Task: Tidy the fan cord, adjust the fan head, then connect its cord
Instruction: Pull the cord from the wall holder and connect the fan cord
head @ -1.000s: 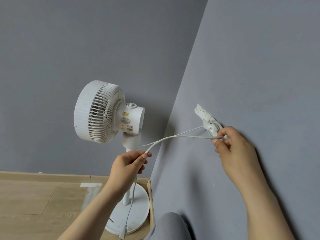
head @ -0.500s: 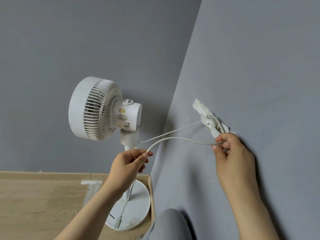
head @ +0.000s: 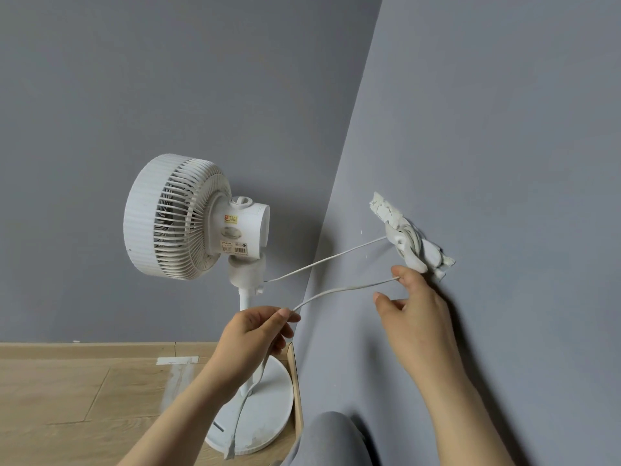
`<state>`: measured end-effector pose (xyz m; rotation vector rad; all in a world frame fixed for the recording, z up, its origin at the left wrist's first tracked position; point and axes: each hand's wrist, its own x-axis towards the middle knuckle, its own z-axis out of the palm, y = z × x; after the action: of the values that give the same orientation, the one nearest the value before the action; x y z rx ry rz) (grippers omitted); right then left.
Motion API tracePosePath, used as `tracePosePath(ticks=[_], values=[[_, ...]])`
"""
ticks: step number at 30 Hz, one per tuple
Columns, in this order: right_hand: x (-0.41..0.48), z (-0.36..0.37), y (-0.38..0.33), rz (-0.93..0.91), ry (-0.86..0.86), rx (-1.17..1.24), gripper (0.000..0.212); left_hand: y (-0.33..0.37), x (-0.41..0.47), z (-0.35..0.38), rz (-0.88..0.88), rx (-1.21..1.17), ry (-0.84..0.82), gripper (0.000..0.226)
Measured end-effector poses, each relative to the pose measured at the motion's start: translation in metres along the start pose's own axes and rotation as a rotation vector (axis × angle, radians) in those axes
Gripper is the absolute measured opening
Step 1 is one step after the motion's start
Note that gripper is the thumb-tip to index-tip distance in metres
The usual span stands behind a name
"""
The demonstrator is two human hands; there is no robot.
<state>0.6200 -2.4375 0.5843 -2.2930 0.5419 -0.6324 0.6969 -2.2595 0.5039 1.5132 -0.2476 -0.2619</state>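
We judge tidying unfinished: our left hand (head: 252, 334) pinches the cord (head: 336, 290) below the fan (head: 188, 216); our right hand (head: 420, 317), grip slack, touches it right of the fan. Adjusting and plugging remain.

Light wood-plank floor (head: 67, 398): round white plastic fan base (head: 270, 406) stands in wall corner; white rectangular tape patch (head: 177, 360) beside skirting.

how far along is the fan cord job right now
Done: nothing clearly. In hand: left hand pinches the cord, right hand is at the cord bundle on the wall, grip unclear. Left: finish tidying, adjust the fan head, connect the cord, whose free end hangs by the base.
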Motion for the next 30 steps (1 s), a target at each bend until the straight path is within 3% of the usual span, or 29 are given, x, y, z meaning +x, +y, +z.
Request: tracePosePath(ticks=[6, 10, 13, 19, 25, 30], values=[[0.007, 0.012, 0.001, -0.008, -0.051, 0.038, 0.055, 0.003, 0.004, 0.0, 0.009, 0.009, -0.041, 0.022], [0.01, 0.018, 0.002, -0.057, -0.072, 0.033, 0.048, 0.002, 0.007, -0.001, 0.022, 0.045, 0.009, 0.01], [0.008, 0.02, -0.003, -0.131, -0.109, -0.018, 0.036, -0.005, 0.011, -0.004, 0.12, 0.271, 0.082, 0.009], [0.018, 0.015, -0.025, -0.291, -0.101, -0.117, 0.023, -0.012, 0.018, -0.003, 0.549, 0.833, 0.302, 0.01], [0.035, 0.025, -0.026, -0.328, -0.197, -0.399, 0.023, -0.011, 0.02, -0.004, 0.621, 0.819, 0.355, 0.011], [0.051, 0.032, -0.033, -0.312, -0.23, -0.52, 0.025, -0.015, 0.02, -0.003, 0.496, 0.698, 0.265, 0.009]])
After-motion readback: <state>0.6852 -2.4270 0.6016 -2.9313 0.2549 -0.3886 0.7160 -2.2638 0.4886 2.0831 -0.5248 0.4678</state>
